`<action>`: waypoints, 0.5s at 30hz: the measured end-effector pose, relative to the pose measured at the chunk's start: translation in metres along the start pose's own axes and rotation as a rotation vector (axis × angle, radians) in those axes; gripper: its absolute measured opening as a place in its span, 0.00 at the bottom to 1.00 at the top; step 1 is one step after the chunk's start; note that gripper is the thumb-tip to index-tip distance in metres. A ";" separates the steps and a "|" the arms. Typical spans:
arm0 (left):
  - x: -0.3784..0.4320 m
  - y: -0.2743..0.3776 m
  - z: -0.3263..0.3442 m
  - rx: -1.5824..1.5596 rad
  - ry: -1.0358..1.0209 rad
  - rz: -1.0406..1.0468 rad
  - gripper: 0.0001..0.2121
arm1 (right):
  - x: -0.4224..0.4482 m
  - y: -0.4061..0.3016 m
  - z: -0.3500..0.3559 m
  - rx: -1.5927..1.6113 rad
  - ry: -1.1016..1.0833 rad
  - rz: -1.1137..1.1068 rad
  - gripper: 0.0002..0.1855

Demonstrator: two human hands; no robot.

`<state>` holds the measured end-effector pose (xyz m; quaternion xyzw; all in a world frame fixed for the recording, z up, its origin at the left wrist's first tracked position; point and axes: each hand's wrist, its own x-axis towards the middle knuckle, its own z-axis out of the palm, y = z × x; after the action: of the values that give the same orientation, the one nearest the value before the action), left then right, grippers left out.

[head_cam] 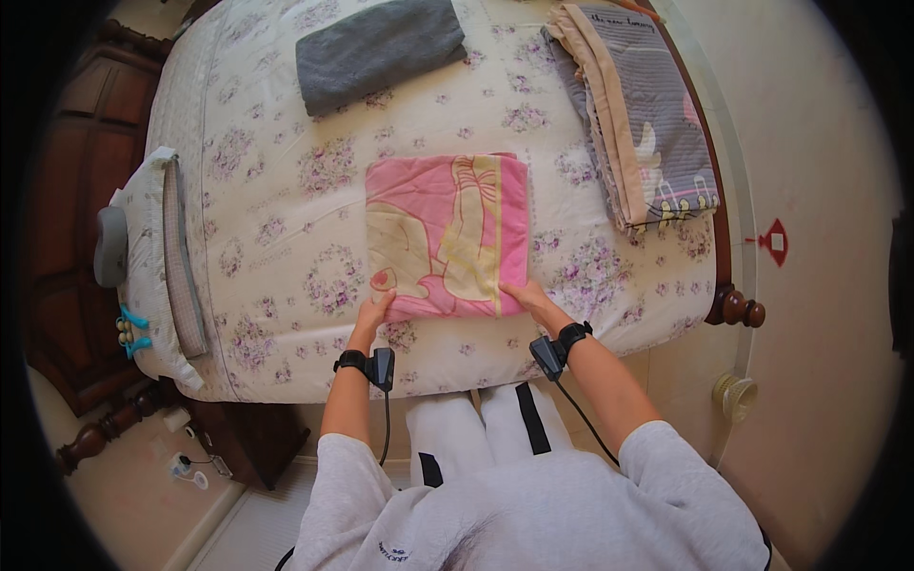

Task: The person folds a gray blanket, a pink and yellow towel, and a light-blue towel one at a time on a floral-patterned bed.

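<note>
A pink and cream towel [435, 235] with a cartoon print and a yellow stripe lies folded into a square on the floral bedspread [278, 307]. My left hand [377, 305] grips its near left corner, thumb on top and fingers hidden beneath. At the near right corner, my right hand [523, 294] holds the cloth in the same way, thumb over the edge. Both wrists wear black straps with small cabled devices.
A folded grey cloth [378, 53] lies beyond the towel. Folded grey and peach bedding [635, 128] sits at the right by the wooden footboard [721, 243]. At the left are a pillow [153, 264], a blue massager-like item [133, 332] and the dark headboard [100, 157].
</note>
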<state>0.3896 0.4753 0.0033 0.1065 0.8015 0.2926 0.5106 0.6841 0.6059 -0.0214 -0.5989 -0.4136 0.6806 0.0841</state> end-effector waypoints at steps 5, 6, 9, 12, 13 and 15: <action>-0.021 -0.001 0.007 -0.208 -0.232 0.017 0.21 | -0.024 -0.054 -0.023 -0.044 -0.127 -0.060 0.24; -0.029 0.002 0.014 -0.180 -0.192 -0.096 0.17 | -0.031 -0.067 -0.036 -0.125 -0.108 -0.052 0.22; -0.051 0.001 0.049 -0.361 -0.341 -0.180 0.20 | -0.038 -0.067 -0.068 -0.175 -0.054 -0.022 0.19; -0.050 -0.023 0.080 -0.365 -0.368 -0.264 0.18 | -0.039 -0.039 -0.086 -0.240 0.026 -0.015 0.17; -0.050 -0.027 0.086 -0.362 -0.381 -0.268 0.18 | -0.040 -0.029 -0.086 -0.136 0.033 -0.016 0.16; -0.048 -0.034 0.093 -0.502 -0.282 -0.147 0.15 | -0.041 -0.020 -0.084 -0.028 0.047 -0.011 0.15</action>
<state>0.4976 0.4583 -0.0085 -0.0419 0.6309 0.4260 0.6471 0.7612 0.6330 0.0275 -0.6134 -0.4244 0.6601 0.0889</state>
